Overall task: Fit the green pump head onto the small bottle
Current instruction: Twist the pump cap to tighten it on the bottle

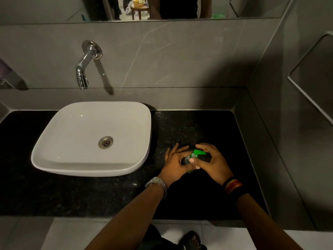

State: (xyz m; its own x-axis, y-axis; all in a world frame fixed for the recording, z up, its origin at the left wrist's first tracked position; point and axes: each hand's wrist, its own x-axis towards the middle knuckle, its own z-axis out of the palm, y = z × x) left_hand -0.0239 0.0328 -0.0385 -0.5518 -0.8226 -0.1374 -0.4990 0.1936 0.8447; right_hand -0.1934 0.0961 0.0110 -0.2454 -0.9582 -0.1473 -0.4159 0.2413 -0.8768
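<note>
Overhead, looking down at a bathroom counter (72, 195) of black speckled stone, backed by grey tiled wall. Starting at far left: showing part of a dim wall fixture (9, 76), too cropped to identify. Moving right: jutting from the wall, a chrome tap (84, 69), spout pointing down over a white, rounded-square basin (54, 134) sitting on the counter, with a metal drain (105, 142) at the centre. Moving right again, onto open counter beside the basin: reaching in from the bottom edge, two bare forearms meeting at a small bottle (186, 160). Wearing a silver watch (156, 184) on the wrist, the left hand (175, 162) curling around the bottle's left side, thumb across the front, fingers spread behind, holding it firmly. Sitting at the bottle's top, between both hands, a bright green pump (198, 153), nozzle pointing right. Closing on the pump from the right, the right hand (213, 163), thumb and fingertips pinching at the collar just under the nozzle; cannot tell whether fully seated. Wearing striped bands (233, 185) at the right wrist. Running along the top, a mirror (54, 8) reflecting a stool (139, 10). Ending at far right: a metal-framed panel (313, 78) on the side wall.
</note>
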